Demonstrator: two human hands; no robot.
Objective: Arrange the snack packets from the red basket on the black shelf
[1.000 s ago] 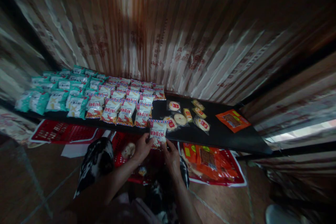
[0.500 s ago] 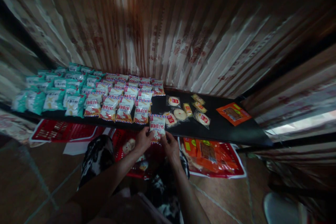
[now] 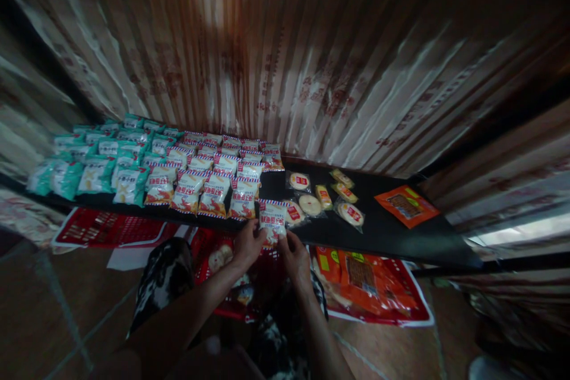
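A small snack bag [image 3: 272, 218], white and orange with a blue-and-red striped top edge, is held upright at the front edge of the black shelf [image 3: 378, 236]. My left hand [image 3: 249, 244] pinches its lower left side, and my right hand [image 3: 294, 254] grips the lower right corner. Left of it stand rows of matching snack bags [image 3: 214, 195], the nearest just beyond my left hand. Close behind the held bag, to its right, lie round crackers [image 3: 310, 205] in clear wrappers and several small yellow packets [image 3: 324, 196].
Teal-and-white snack bags [image 3: 129, 184] fill the shelf's left end. An orange packet [image 3: 406, 206] lies toward the right end. Below are red baskets [image 3: 120, 227], one with orange packets [image 3: 369, 279] in it. A pleated curtain [image 3: 267, 59] hangs behind the shelf.
The view has shifted slightly, so the shelf and its goods sit a little lower and further right. Both hands keep hold of the same snack bag at the shelf edge.
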